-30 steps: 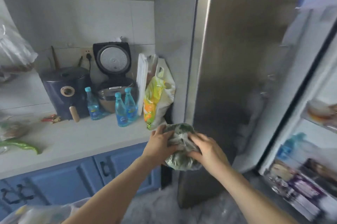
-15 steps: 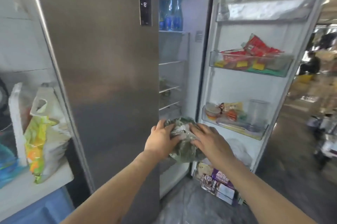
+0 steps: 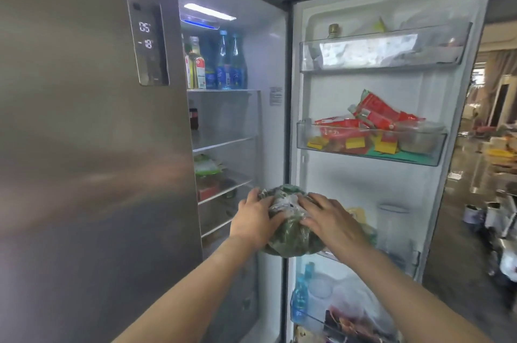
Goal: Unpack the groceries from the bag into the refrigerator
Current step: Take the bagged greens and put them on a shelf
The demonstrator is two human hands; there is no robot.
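Observation:
A clear plastic bag of green vegetables is held in front of the open refrigerator, level with its lower shelves. My left hand grips the bag's left side and my right hand holds its right side with fingers spread over the top. The bag hangs in the air just before the edge between the fridge interior and the open right door. The grocery bag it came from is out of view.
The closed left door with a display panel fills the left. Bottles stand on the top shelf; packets lie on lower shelves. Door bins hold red packets, a blue bottle and wrapped goods.
My view swung from the kitchen counter to the open refrigerator. Both hands carried the bag of greens along and now hold it closer to the shelves.

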